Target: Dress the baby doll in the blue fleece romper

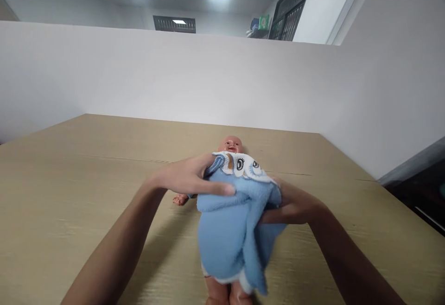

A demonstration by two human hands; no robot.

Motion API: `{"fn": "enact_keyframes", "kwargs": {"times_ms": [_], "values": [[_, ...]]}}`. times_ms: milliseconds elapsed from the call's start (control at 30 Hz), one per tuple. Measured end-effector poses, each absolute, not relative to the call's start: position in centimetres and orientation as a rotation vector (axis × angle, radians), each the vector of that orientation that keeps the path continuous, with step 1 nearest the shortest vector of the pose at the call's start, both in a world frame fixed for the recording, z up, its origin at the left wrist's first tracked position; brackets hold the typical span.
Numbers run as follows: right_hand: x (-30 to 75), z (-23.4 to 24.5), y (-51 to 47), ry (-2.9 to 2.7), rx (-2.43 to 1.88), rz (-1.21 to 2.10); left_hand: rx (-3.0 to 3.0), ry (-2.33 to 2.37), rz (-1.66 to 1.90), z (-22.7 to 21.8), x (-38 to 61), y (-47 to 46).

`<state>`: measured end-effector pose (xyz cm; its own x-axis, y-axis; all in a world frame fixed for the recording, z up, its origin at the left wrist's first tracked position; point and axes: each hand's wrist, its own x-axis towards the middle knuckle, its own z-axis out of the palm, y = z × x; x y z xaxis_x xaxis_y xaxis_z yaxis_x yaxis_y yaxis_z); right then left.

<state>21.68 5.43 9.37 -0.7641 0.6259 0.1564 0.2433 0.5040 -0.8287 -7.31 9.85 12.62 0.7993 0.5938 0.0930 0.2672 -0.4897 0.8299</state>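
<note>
A baby doll lies on its back on the table, head toward the wall. Its face, one small hand at the left and its legs show; the trunk is hidden. Over it I hold up a light-blue fleecy baby garment with a white band and embroidered eyes. My left hand grips the garment's upper left edge, thumb across the front. On the other side my right hand is closed on the upper right edge, its fingertips partly hidden in the folds. The lower part hangs loose above the doll's legs.
The wide wooden table reaches back to a low white wall. At the right edge of view stands a dark object beside the table. Beyond the wall are ceiling lights and a barred window.
</note>
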Motion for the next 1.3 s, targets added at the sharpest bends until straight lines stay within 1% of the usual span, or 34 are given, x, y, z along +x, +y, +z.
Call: {"fn": "enact_keyframes", "kwargs": {"times_ms": [133, 300, 400, 467, 533, 667, 700, 800, 867, 967, 1067, 1167, 1233, 1300], "values": [[22.1, 9.1, 5.4, -2.185, -0.679, 1.352, 2.104, 0.398, 0.264, 12.8, -8.6, 10.9], [21.4, 9.3, 5.5, -2.402, -0.573, 1.528, 2.003, 0.358, 0.366, 12.0, -7.9, 11.5], [21.4, 9.1, 5.6, -2.435, -0.622, 1.480, 2.012, 0.350, 0.269, 11.6, -7.7, 11.8], [21.7, 8.7, 5.8, -2.349, -0.679, 1.462, 2.004, 0.330, 0.161, 11.4, -7.7, 11.8], [21.9, 8.1, 5.9, -2.218, -0.692, 1.482, 1.989, 0.322, 0.132, 11.4, -7.8, 11.9], [21.6, 7.7, 5.7, -2.085, -0.724, 1.471, 1.921, 0.286, 0.243, 11.3, -8.0, 11.8], [21.5, 7.7, 5.6, -2.103, -0.725, 1.514, 1.897, 0.273, 0.296, 11.3, -8.0, 11.7], [21.1, 8.2, 5.3, -2.179, -0.640, 1.801, 1.861, 0.276, 0.420, 11.2, -8.1, 11.6], [21.2, 8.4, 5.1, -2.222, -0.598, 1.919, 1.871, 0.305, 0.413, 11.2, -8.1, 11.4], [22.0, 8.1, 4.7, -2.142, -0.678, 1.853, 1.866, 0.321, 0.317, 11.0, -7.8, 10.8], [22.8, 7.3, 3.9, -1.855, -0.779, 1.732, 1.780, 0.226, 0.240, 10.4, -7.3, 9.7], [22.8, 6.7, 2.7, -1.612, -0.856, 1.648, 1.697, 0.206, 0.315, 9.5, -6.7, 8.3], [22.6, 6.6, 1.9, -1.561, -0.915, 1.699, 1.659, 0.263, 0.400, 8.6, -6.5, 7.2], [22.4, 6.5, 1.1, -1.646, -0.957, 1.773, 1.582, 0.305, 0.500, 7.4, -6.6, 6.1]]}}
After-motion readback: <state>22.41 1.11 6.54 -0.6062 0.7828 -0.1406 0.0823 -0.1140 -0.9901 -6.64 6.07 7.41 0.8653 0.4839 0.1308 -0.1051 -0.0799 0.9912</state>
